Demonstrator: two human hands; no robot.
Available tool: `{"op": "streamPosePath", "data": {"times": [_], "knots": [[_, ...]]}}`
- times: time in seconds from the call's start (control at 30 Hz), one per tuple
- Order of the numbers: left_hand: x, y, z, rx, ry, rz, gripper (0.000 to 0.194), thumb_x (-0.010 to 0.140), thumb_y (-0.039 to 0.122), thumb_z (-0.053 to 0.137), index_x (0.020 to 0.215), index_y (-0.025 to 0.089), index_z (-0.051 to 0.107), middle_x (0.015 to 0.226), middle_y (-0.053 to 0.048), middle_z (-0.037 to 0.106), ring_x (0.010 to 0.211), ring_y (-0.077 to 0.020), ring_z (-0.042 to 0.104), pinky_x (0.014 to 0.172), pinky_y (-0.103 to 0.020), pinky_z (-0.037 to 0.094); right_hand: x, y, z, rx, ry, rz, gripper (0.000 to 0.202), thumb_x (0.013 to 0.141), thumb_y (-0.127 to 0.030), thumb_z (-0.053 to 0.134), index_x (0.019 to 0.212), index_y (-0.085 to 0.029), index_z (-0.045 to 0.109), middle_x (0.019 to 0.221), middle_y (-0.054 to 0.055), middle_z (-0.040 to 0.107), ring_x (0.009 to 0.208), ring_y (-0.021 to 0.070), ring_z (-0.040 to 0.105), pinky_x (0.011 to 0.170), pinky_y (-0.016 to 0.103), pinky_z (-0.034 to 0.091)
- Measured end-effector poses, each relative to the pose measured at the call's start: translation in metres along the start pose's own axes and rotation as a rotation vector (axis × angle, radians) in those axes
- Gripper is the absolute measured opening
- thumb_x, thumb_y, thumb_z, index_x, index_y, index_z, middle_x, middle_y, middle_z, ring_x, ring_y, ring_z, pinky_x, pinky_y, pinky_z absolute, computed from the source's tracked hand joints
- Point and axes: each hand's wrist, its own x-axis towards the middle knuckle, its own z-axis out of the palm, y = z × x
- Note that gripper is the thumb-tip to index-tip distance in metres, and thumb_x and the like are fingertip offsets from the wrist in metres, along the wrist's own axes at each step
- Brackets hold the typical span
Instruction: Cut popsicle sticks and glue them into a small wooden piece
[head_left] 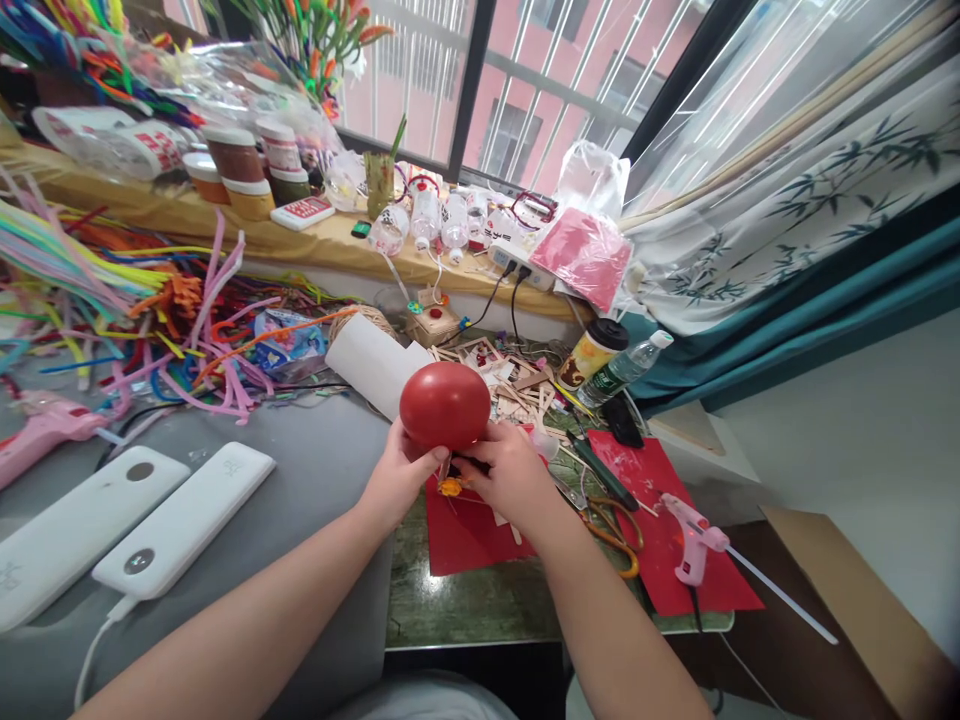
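A round, shiny red balloon (444, 405) is held up over the table's front part. My left hand (401, 475) grips it from the left and below, thumb pressed at its underside. From the right, my right hand (510, 470) has its fingers closed at the balloon's lower end. Fingers partly hide that end, so its neck cannot be made out. Just below the fingertips is a small orange piece (450, 487), over a red sheet (472, 535). Whether the piece is attached to the balloon cannot be seen.
Pink glue guns lie at right (697, 540) and left (52, 430). Scissors (615, 535), loose wooden sticks (517, 385), a cup (592, 352) and a water bottle (626, 368) surround the hands. White power banks (187, 520) and pipe cleaners (97, 270) lie left.
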Motion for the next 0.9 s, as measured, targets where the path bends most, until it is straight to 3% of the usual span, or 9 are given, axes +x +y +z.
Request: {"op": "streamPosePath", "data": {"times": [0.2, 0.33, 0.5, 0.57, 0.73, 0.9], "knots": [[0.0, 0.004, 0.005, 0.048, -0.029, -0.007, 0.068, 0.07, 0.031, 0.089, 0.128, 0.024, 0.055, 0.131, -0.008, 0.067, 0.122, -0.0303, 0.062, 0.1, -0.041, 0.051, 0.002, -0.004, 0.004, -0.087, 0.119, 0.13, 0.004, 0.083, -0.022, 0.078, 0.082, -0.022, 0.074, 0.087, 0.005, 0.067, 0.09, 0.0251, 0.057, 0.079, 0.037, 0.043], [-0.001, 0.008, 0.007, 0.09, -0.012, -0.026, 0.07, 0.068, 0.029, 0.09, 0.129, 0.023, 0.054, 0.129, -0.009, 0.068, 0.121, -0.0306, 0.063, 0.099, -0.041, 0.053, 0.003, -0.005, 0.004, -0.134, 0.192, 0.211, 0.017, 0.079, -0.025, 0.08, 0.091, -0.02, 0.07, 0.093, 0.008, 0.067, 0.092, 0.0269, 0.057, 0.079, 0.037, 0.044], [0.0, 0.008, 0.005, 0.101, -0.012, -0.048, 0.078, 0.063, 0.029, 0.092, 0.131, 0.024, 0.053, 0.13, -0.009, 0.068, 0.122, -0.0321, 0.063, 0.1, -0.043, 0.053, 0.01, 0.003, -0.001, -0.153, 0.024, 0.159, 0.001, 0.082, -0.024, 0.075, 0.083, -0.023, 0.076, 0.082, 0.005, 0.073, 0.084, 0.0247, 0.062, 0.073, 0.034, 0.041], [0.0, 0.007, 0.004, 0.127, -0.012, -0.061, 0.078, 0.062, 0.028, 0.093, 0.129, 0.024, 0.053, 0.125, -0.009, 0.07, 0.117, -0.0319, 0.066, 0.097, -0.043, 0.055, 0.013, 0.005, -0.002, -0.174, -0.034, 0.131, 0.005, 0.083, -0.025, 0.074, 0.078, -0.024, 0.077, 0.077, 0.005, 0.074, 0.08, 0.0241, 0.063, 0.069, 0.033, 0.039], [-0.001, 0.006, 0.005, 0.202, -0.013, -0.079, 0.073, 0.065, 0.028, 0.091, 0.128, 0.023, 0.053, 0.117, -0.008, 0.073, 0.106, -0.0296, 0.07, 0.09, -0.042, 0.056, 0.014, 0.005, -0.003, -0.241, -0.023, 0.14, 0.006, 0.082, -0.029, 0.077, 0.078, -0.025, 0.078, 0.077, 0.006, 0.076, 0.081, 0.0256, 0.064, 0.069, 0.035, 0.038], [-0.002, 0.004, 0.009, 0.178, -0.047, -0.068, 0.065, 0.072, 0.034, 0.087, 0.128, 0.027, 0.057, 0.128, -0.007, 0.07, 0.118, -0.0276, 0.066, 0.1, -0.042, 0.053, 0.009, -0.001, -0.004, -0.36, 0.034, 0.282, 0.025, 0.083, -0.045, 0.074, 0.079, -0.021, 0.077, 0.077, 0.014, 0.075, 0.086, 0.0323, 0.063, 0.076, 0.043, 0.04]]}}
